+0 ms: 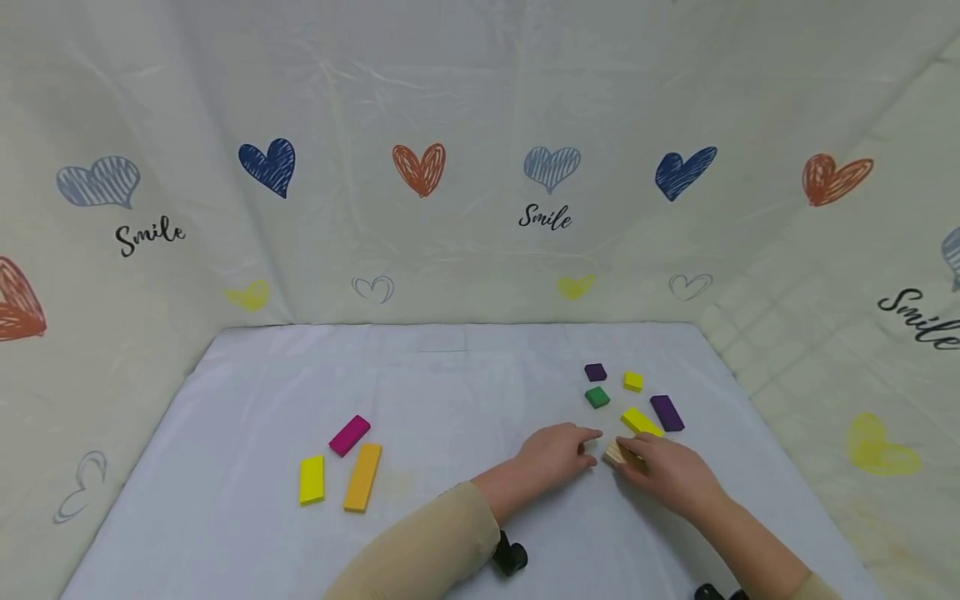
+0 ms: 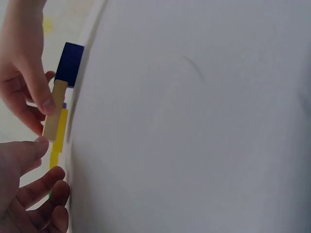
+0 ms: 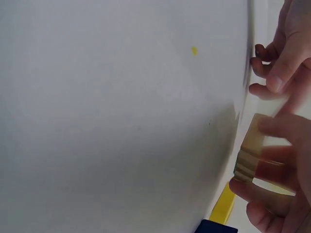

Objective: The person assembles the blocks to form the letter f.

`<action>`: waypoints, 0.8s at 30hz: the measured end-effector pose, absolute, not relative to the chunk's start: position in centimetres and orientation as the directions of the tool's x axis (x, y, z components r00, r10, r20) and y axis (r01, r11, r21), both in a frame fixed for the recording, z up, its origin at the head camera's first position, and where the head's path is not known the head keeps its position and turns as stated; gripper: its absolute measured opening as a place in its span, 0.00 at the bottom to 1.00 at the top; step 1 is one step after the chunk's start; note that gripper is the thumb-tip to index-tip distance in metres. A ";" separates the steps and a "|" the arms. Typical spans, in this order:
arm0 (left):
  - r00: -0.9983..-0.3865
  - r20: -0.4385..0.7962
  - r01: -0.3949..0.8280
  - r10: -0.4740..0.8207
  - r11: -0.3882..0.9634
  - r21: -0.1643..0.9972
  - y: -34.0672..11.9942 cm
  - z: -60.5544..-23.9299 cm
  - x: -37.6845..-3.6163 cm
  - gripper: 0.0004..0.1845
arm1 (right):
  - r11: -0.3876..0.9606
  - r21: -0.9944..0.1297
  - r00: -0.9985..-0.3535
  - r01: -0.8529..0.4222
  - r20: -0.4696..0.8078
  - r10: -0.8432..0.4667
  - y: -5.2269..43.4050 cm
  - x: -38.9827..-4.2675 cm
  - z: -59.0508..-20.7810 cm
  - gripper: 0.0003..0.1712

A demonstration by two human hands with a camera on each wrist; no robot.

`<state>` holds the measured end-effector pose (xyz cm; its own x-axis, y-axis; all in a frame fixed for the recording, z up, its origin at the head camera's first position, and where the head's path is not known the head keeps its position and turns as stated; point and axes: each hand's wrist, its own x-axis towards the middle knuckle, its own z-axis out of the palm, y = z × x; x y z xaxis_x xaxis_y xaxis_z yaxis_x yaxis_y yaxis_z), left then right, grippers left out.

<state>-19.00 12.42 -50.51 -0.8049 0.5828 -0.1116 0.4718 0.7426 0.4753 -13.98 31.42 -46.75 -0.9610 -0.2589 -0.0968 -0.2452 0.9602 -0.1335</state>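
My right hand (image 1: pixel 678 475) pinches a natural wood block (image 1: pixel 613 455) between thumb and fingers, low over the white cloth. In the right wrist view, one end of the wood block (image 3: pixel 247 162) shows stepped lines like stacked layers. My left hand (image 1: pixel 551 454) is just left of it, index finger stretched out, other fingers loosely bent, holding nothing. In the left wrist view, the left thumb tip comes right by the lower end of the wood block (image 2: pixel 56 109). Just behind the right hand lie a long yellow block (image 1: pixel 641 422) and a long purple block (image 1: pixel 667 413).
Farther back sit a green block (image 1: pixel 597 397), a small yellow block (image 1: pixel 633 381) and a small dark purple block (image 1: pixel 596 372). On the left lie a magenta block (image 1: pixel 349 436), a yellow block (image 1: pixel 312 481) and an orange block (image 1: pixel 362 477). Heart-printed curtains surround the table.
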 end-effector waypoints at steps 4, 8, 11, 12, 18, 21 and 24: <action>-0.812 -0.091 0.467 0.576 0.736 0.491 11.7 -50.5 -19.2 0.26 | 0.951 -0.161 -0.956 -0.265 -0.087 -0.281 30.6 -14.0 -46.6 0.25; -0.816 -0.070 0.469 0.573 0.730 0.497 10.8 -50.7 -19.4 0.26 | 0.941 -0.191 -0.951 -0.279 -0.083 -0.299 29.7 -14.2 -46.3 0.24; -0.823 -0.068 0.461 0.564 0.733 0.500 10.1 -50.6 -19.5 0.26 | 0.933 -0.207 -0.946 -0.295 -0.073 -0.315 29.0 -14.5 -46.3 0.24; -0.826 -0.066 0.459 0.559 0.736 0.497 9.8 -50.6 -19.5 0.26 | 0.931 -0.214 -0.945 -0.296 -0.076 -0.319 28.7 -14.6 -46.3 0.24; -0.846 -0.044 0.442 0.531 0.746 0.498 8.1 -51.1 -19.7 0.25 | 0.919 -0.235 -0.935 -0.318 -0.083 -0.345 26.7 -15.4 -46.4 0.25; -0.851 -0.043 0.431 0.523 0.742 0.514 6.9 -51.2 -19.7 0.24 | 0.912 -0.223 -0.928 -0.344 -0.069 -0.367 25.7 -15.7 -46.5 0.25; -0.854 -0.035 0.427 0.519 0.738 0.522 5.8 -51.4 -19.7 0.23 | 0.907 -0.218 -0.923 -0.359 -0.064 -0.381 24.8 -15.9 -46.6 0.24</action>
